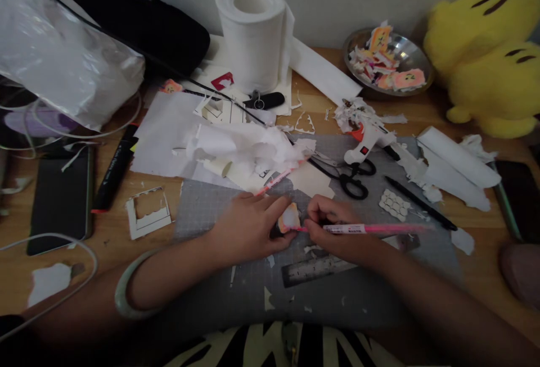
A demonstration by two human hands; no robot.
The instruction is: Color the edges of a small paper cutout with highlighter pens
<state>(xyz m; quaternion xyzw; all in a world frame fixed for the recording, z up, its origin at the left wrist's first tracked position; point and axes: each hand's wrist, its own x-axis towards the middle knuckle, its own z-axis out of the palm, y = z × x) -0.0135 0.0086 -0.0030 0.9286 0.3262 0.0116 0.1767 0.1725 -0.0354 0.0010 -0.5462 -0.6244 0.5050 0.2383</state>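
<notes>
Near the middle of the grey cutting mat (202,299), my left hand (253,226) pinches a small piece of paper (291,216), pale in the middle with orange edges. My right hand (341,232) is closed on a pink pen (371,228), whose tip meets the lower right edge of the paper piece. A metal ruler (312,270) lies partly beneath my right hand. Behind my hands are crumpled white paper (248,145) and a pink strip (276,180).
Black scissors (354,179), a white glue gun (367,141) and a black pen (417,201) lie right of centre. Behind stand a paper roll (253,35) and a metal bowl (415,55) of scraps. Phones (61,198) lie at both sides; yellow plush toys (489,75) sit back right.
</notes>
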